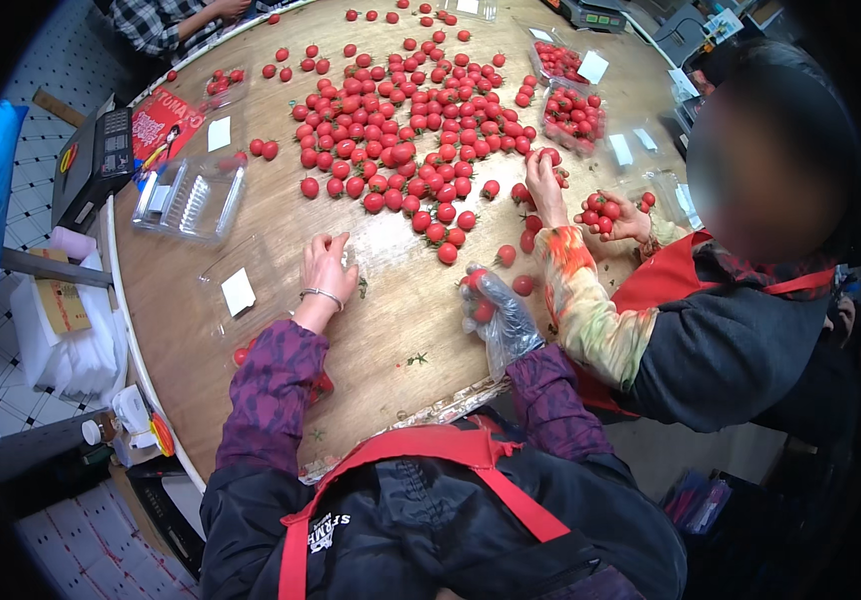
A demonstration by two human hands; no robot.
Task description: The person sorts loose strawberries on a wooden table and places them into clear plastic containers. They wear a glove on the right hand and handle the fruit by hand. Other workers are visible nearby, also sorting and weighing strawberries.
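Observation:
My left hand [329, 268], bare with a bracelet at the wrist, hovers over or rests on the wooden table [400, 300], its fingers apart and no tomato visible in it. In a clear plastic glove, my right hand [504, 311] is closed around a few red cherry tomatoes [482, 310]. Ahead of both hands spreads a large heap of cherry tomatoes [400, 154] with green stems. Left of my left hand lies a clear plastic lid [209, 285] with a white label [238, 292]. Another container with tomatoes [321, 386] is partly hidden under my left sleeve.
A co-worker's hands [548, 191] hold tomatoes close on my right. Filled clear punnets [573, 116] stand at the far right. Empty clear trays [194, 199], a red printed sheet [164, 124] and a black scale [97, 161] are at the left. Another person's checked sleeve [157, 26] shows far left.

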